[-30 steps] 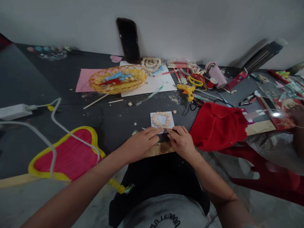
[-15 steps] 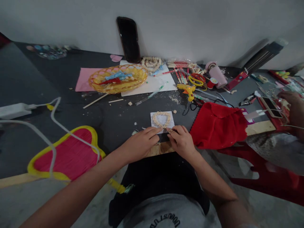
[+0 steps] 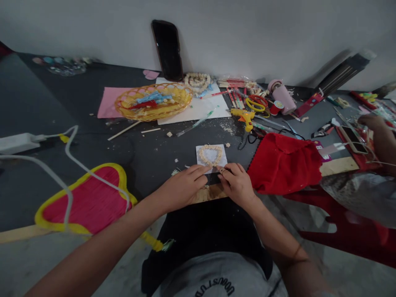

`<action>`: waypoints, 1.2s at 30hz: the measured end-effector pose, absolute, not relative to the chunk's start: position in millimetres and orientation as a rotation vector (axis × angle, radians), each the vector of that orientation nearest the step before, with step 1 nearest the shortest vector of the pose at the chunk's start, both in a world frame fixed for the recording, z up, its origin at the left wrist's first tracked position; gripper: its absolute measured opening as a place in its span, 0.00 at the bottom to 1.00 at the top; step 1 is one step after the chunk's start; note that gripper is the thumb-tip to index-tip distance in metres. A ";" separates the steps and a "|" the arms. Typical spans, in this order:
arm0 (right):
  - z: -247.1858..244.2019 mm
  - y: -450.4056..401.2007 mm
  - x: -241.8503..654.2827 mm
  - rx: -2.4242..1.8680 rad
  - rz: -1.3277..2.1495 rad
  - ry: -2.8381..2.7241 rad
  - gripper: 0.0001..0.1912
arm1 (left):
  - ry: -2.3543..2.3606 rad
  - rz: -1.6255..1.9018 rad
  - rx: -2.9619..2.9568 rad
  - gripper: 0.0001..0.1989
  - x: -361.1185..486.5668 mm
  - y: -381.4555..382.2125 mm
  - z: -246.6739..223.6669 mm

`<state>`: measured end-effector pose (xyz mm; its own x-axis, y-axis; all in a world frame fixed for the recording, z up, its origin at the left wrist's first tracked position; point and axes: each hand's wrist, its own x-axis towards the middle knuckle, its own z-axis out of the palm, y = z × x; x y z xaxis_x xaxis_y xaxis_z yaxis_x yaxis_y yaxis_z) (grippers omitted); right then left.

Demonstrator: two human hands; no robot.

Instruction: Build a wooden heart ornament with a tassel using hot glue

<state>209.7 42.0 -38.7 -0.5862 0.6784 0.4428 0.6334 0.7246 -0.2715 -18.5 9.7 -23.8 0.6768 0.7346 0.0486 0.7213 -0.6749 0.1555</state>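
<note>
A heart-shaped ring of small pale pieces (image 3: 202, 154) lies on a small white paper square (image 3: 224, 155) near the table's front edge. My left hand (image 3: 187, 183) reaches in from the left, fingers together and index fingertip at the ring's lower point. From the other side my right hand (image 3: 236, 181) meets it there, fingers curled and tips pressed against the same point. The fingertips of both hands almost touch. Whether a tiny piece is pinched between them is too small to make out.
Behind stand a yellow basket (image 3: 119, 108) and an upright phone (image 3: 168, 49). A yellow glue gun (image 3: 244, 117) and red cloth (image 3: 284, 165) are on the right; a pink-and-yellow fan-like piece (image 3: 89, 198) and white cable (image 3: 70, 198) on the left. Another person's hand (image 3: 375, 128) is far right.
My hands and the heart-shaped ring stay in nearly the same place. The other person's hand at the far right has shifted slightly.
</note>
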 end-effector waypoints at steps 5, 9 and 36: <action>-37.9 42.2 209.9 -1.019 0.138 -2.429 0.14 | 1.184 0.217 2.723 0.09 -18.6 9.8 -25.0; -38.2 42.7 209.7 -1.016 0.128 -2.429 0.14 | 1.193 0.193 2.752 0.09 -18.0 9.8 -23.9; -40.4 42.6 211.1 -1.009 0.094 -2.421 0.13 | 1.207 0.187 2.791 0.08 -16.6 9.6 -23.5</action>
<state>211.1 42.6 -40.4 -0.5931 0.6804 0.4304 0.6451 0.7215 -0.2516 -16.6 9.6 -23.5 0.6792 0.7302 0.0746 0.7186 -0.6822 0.1349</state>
